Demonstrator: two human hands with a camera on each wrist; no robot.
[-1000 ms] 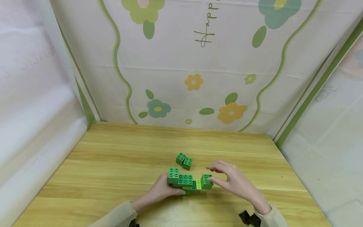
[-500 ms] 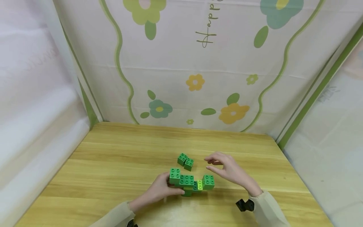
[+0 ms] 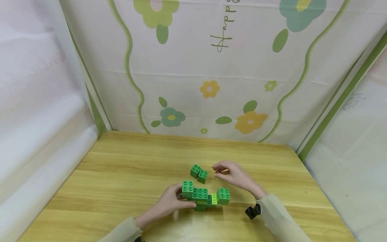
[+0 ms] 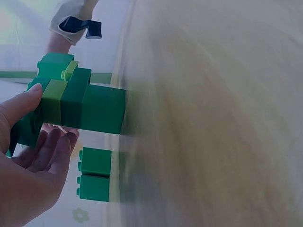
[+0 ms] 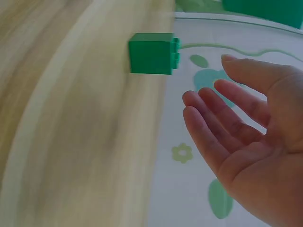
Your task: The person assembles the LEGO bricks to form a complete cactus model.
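My left hand point(image 3: 170, 202) grips the left part of a building-block assembly point(image 3: 200, 194), thumb on the near side and fingers behind. The assembly joins green, dark green and lime toy bricks, with a raised green brick at each end. In the left wrist view, the thumb presses the assembly point(image 4: 75, 104) and the fingers curl beneath it. My right hand point(image 3: 235, 174) hovers to the right of two loose green bricks point(image 3: 199, 173), apart from them and holding nothing. In the right wrist view, its fingers point(image 5: 213, 118) are spread and relaxed, facing a green brick point(image 5: 151, 53).
The wooden table point(image 3: 136, 154) stretches around the bricks. Behind it hangs a white cloth point(image 3: 181, 67) with printed flowers, and white cloth walls rise at both sides. A black wrist camera point(image 3: 252, 211) sits at the right sleeve.
My right hand has left the brick at the assembly's right end and moved back and left toward the two loose bricks. The left hand keeps its grip in place.
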